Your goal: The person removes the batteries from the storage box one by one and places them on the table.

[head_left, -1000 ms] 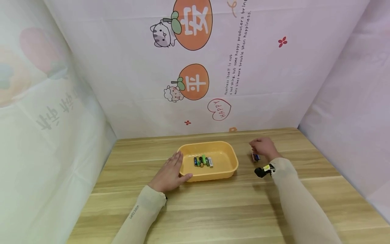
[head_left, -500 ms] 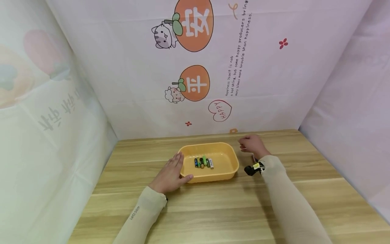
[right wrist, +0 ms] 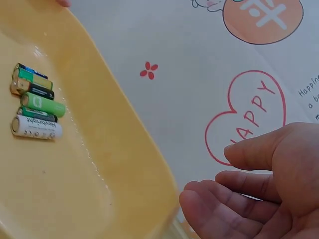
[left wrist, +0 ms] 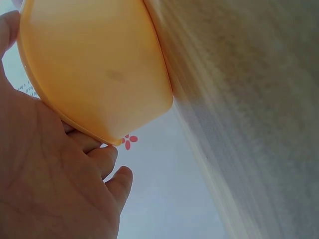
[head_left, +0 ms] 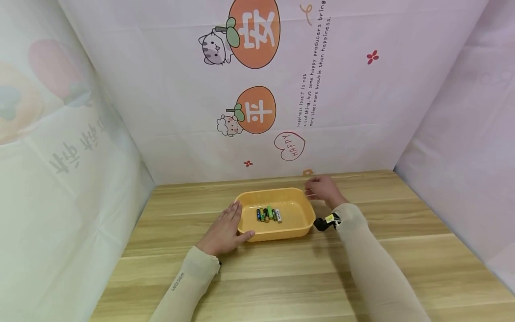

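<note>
A yellow plastic basin (head_left: 293, 214) stands on the table with several batteries (head_left: 267, 214) lying side by side in it. My left hand (head_left: 223, 227) rests on the basin's left rim, fingers extended along it and the thumb over the front edge. From below, the left wrist view shows the palm against the rim (left wrist: 37, 82). At the basin's far right corner is my right hand (head_left: 324, 190), its thumb apart from loosely bent fingers. Nothing is held between them in the right wrist view, where the fingertips (right wrist: 192, 196) come close to the rim; contact is unclear.
The wooden table (head_left: 273, 281) extends in front of and beside the basin. A printed white cloth (head_left: 193, 147) hangs behind it, and further cloths hang at both sides. A black wrist camera (head_left: 323, 223) sits at my right wrist.
My right hand has moved left from beside a small dark object to the basin's corner. That object, seen earlier on the table, is now hidden. The left hand stays put.
</note>
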### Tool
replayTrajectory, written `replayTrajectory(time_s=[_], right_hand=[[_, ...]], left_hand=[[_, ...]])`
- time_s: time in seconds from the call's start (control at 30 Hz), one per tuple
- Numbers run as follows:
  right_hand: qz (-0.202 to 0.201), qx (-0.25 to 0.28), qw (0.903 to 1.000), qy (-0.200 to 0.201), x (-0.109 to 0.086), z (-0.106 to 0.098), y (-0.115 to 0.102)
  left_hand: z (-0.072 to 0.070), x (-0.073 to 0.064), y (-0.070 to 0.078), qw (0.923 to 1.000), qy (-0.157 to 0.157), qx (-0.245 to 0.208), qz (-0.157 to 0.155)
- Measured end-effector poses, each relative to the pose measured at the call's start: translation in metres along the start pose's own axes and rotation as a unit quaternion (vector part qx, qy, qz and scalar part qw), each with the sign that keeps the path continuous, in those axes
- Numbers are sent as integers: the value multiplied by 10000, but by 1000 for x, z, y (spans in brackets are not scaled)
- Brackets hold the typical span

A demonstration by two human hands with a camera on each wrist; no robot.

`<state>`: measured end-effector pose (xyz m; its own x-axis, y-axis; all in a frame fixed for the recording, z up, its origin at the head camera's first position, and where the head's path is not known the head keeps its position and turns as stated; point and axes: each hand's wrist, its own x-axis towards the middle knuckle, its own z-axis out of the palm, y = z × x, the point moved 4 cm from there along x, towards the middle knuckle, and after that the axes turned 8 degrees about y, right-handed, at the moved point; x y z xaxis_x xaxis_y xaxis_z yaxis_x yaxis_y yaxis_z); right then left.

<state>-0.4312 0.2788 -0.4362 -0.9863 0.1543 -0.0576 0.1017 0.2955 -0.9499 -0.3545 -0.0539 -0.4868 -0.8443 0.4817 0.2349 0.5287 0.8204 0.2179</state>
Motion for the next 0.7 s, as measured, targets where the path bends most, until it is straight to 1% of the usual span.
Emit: replayTrajectory(time_s=[0.13,0.4,0.7], right_hand=[[-42,87,9998,-162,-1,10,3],[-33,76,9996,-276,-2,24,7],[-113,-122,9990,-412,-6,36,0]], left_hand=[[0,0,0,10000,-48,-8,-22],[1,-1,0,10000,-58,1,12],[0,0,-1,10000,14,12,24]])
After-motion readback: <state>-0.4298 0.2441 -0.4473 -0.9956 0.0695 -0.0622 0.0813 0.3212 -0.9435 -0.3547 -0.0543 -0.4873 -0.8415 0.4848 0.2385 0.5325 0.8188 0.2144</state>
